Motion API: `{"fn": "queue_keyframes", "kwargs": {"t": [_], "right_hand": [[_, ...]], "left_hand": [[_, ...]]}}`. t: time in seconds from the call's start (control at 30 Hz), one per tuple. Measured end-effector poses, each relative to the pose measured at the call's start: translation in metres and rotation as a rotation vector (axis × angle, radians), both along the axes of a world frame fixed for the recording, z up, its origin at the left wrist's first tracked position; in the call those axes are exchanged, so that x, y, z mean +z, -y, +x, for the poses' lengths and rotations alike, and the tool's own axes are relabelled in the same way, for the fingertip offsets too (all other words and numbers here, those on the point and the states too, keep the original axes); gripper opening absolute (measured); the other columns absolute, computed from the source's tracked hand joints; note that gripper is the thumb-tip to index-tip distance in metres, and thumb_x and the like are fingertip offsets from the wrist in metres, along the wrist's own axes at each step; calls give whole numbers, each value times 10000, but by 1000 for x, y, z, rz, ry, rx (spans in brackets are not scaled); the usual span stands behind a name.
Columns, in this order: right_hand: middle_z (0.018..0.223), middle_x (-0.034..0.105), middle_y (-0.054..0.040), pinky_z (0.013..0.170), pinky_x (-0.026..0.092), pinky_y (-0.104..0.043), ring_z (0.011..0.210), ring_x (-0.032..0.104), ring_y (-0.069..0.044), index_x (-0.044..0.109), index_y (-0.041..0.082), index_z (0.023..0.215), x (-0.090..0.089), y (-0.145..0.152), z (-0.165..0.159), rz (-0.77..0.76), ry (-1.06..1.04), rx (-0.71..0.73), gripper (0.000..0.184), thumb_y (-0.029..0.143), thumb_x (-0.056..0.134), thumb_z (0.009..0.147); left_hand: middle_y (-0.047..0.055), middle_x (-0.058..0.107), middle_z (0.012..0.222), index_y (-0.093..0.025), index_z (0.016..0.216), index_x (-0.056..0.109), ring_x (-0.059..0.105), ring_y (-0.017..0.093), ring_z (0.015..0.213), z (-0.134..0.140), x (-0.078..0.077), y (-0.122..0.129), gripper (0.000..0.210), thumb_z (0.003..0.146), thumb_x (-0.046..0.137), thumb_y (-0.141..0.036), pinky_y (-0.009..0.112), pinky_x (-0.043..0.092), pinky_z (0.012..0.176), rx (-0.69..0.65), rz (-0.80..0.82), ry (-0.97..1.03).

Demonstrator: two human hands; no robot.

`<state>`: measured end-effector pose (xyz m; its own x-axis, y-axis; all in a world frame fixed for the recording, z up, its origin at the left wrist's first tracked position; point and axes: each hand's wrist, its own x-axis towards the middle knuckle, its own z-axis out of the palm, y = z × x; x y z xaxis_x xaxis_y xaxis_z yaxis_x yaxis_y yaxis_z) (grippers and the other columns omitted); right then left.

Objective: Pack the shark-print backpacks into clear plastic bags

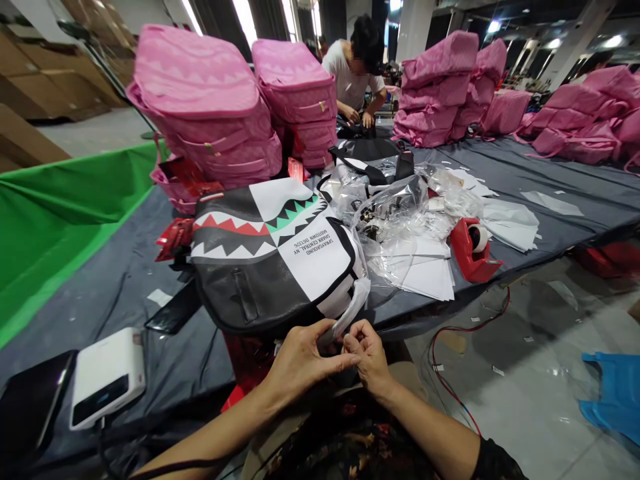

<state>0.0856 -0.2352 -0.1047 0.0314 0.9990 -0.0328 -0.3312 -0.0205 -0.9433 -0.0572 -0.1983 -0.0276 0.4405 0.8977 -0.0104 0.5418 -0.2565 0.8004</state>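
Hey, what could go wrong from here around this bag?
The red tape dispenser sits at the edge of the table, so a bump might knock it off. The whitish strip by the left hand and right hand looks thin and might tear if tugged. A snagged cable might drag the white device.

From my end I see a white power bank (107,377) near left, pink backpacks (200,87) piled far left and far right on the desk (575,177), a red tape dispenser (463,250) right, cardboard boxes (60,90) beyond.
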Motion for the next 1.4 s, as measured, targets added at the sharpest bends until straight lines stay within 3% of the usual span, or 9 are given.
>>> {"fn": "queue_keyframes", "kwargs": {"t": [0.23,0.43,0.57,0.7,0.93,1.07,1.17,1.27,1.4], "right_hand": [[661,456,76,460,356,-190,501,427,-77,450,231,829,-11,-1,4,12,79,26,489,681,641,832],[719,537,49,534,426,-210,604,501,-100,528,220,893,-15,-18,-5,-34,-3,0,472,620,734,751],[582,506,102,373,287,-186,420,408,-84,508,237,1007,-8,-27,-14,-231,-113,101,610,622,807,641],[538,469,106,382,181,-157,411,311,-38,560,198,903,3,-11,-7,-263,-193,5,522,573,830,660],[476,393,146,357,75,-160,375,112,-37,605,238,1034,17,8,4,-309,-683,385,367,368,813,761],[440,282,144,326,59,-176,355,57,-42,608,219,879,6,-3,-4,-244,-825,531,219,372,741,796],[447,214,143,310,35,-177,361,1,-42,630,206,863,-5,-9,1,-148,-794,463,205,399,692,835],[474,240,149,317,56,-152,372,1,-49,650,244,1059,-12,-8,18,-135,-721,345,262,388,698,845],[476,365,140,327,153,-155,345,126,-54,603,231,1223,-12,0,45,-209,-387,237,405,425,659,873]], "left_hand": [[8,680,633,-180,807,723,608,136,563,-1,-2,-3,402,949,475,-462,220,452,574,-26,8,62],[105,696,1257,-217,1006,773,720,193,850,-5,-6,-7,328,949,518,-415,269,603,703,-90,88,128],[92,681,1305,-241,1087,762,728,227,983,-8,-11,-7,334,982,490,-403,308,625,800,-108,173,71],[112,663,1335,-219,1092,755,716,236,1076,-9,-16,-7,315,999,493,-367,309,614,875,-116,273,62],[96,616,1398,-245,1328,615,632,221,1234,-11,-26,-6,348,1001,499,-272,350,562,1011,-110,449,66],[109,646,1338,-215,1388,519,731,174,980,-11,-23,-3,428,976,564,-318,279,605,884,7,393,98],[75,747,1115,-192,1216,625,747,163,838,-10,-19,-4,287,984,563,-349,231,607,762,-32,370,37],[55,775,1021,-187,1306,582,750,144,836,-12,-22,-6,302,1031,470,-245,190,593,729,-188,578,-51],[203,705,1217,-32,1535,275,704,219,1084,-18,-35,-4,541,998,336,-56,292,590,867,-322,1107,-203]]}}
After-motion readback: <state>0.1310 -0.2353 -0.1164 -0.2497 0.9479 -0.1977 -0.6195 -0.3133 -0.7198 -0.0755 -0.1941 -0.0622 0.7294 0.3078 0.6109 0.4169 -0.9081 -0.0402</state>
